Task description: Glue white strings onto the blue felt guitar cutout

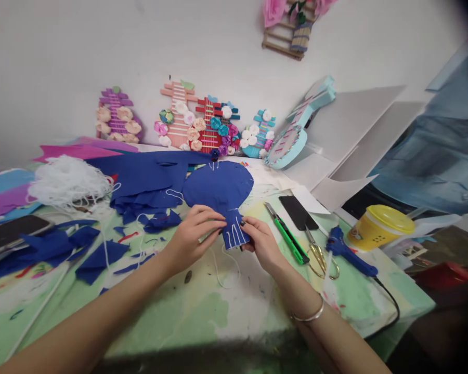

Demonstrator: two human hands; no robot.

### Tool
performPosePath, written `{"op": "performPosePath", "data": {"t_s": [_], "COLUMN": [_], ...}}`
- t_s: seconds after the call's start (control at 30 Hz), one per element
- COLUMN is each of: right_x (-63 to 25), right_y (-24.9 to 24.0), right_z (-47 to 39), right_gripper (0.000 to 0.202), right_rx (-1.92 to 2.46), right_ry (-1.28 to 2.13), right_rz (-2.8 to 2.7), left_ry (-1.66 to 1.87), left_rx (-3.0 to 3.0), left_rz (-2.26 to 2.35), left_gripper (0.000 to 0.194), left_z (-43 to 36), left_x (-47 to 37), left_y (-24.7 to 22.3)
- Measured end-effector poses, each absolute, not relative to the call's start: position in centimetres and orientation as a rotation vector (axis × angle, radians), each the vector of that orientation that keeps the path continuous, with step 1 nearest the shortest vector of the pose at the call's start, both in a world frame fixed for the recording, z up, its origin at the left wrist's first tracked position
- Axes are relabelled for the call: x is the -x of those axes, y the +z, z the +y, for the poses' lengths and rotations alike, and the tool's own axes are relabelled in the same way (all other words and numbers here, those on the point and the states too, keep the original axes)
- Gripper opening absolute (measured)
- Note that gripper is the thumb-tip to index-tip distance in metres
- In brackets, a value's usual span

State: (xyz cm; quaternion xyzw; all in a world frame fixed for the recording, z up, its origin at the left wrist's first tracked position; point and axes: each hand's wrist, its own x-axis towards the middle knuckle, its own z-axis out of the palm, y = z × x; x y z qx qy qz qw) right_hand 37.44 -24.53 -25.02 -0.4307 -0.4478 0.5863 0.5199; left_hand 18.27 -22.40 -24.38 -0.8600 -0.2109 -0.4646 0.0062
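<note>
A blue fabric- or paper-covered craft piece, shaped like a small stringed instrument, lies with its round body away from me. Its narrow end points toward me, with white string laid in several lengthwise strands. My right hand grips the right edge of that end, thumb on top and the other fingers partly hidden beneath. At the left edge, my left hand has its fingers closed together against the piece near the strands. A loose string tail curls on the table below.
Left of me are a white string heap, blue scraps and a dark phone. To the right lie a green cutter, black phone, gold-handled scissors, blue glue gun and yellow tub. Flower-decorated instruments line the wall.
</note>
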Motion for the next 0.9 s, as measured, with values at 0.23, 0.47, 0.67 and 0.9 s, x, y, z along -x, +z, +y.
{"op": "performPosePath", "data": {"t_s": [0.23, 0.47, 0.67, 0.9], "right_x": [-37.61, -37.51, -37.54, -37.55], "right_y": [-25.52, -25.59, -25.69, -25.79], "right_z": [-24.65, -24.93, -25.0, -24.99], "right_gripper": [0.022, 0.022, 0.022, 0.023], "right_rx": [1.002, 0.973, 0.974, 0.951], "right_ry": [1.42, 1.42, 1.419, 1.426], "right_rz": [-1.161, -1.25, -1.299, -1.325], "left_ry": [-1.316, -1.282, -1.273, -1.275], "left_rx": [2.824, 2.885, 2.958, 3.07], "left_rz": [-0.599, -0.598, -0.624, -0.785], "left_gripper": [0.013, 0.01, 0.008, 0.009], "left_z": [-21.95, -22.24, -22.46, -22.57], "left_x": [-18.15, -18.33, -18.33, -18.03], "left_y": [-24.89, -24.5, -24.37, -24.25]}}
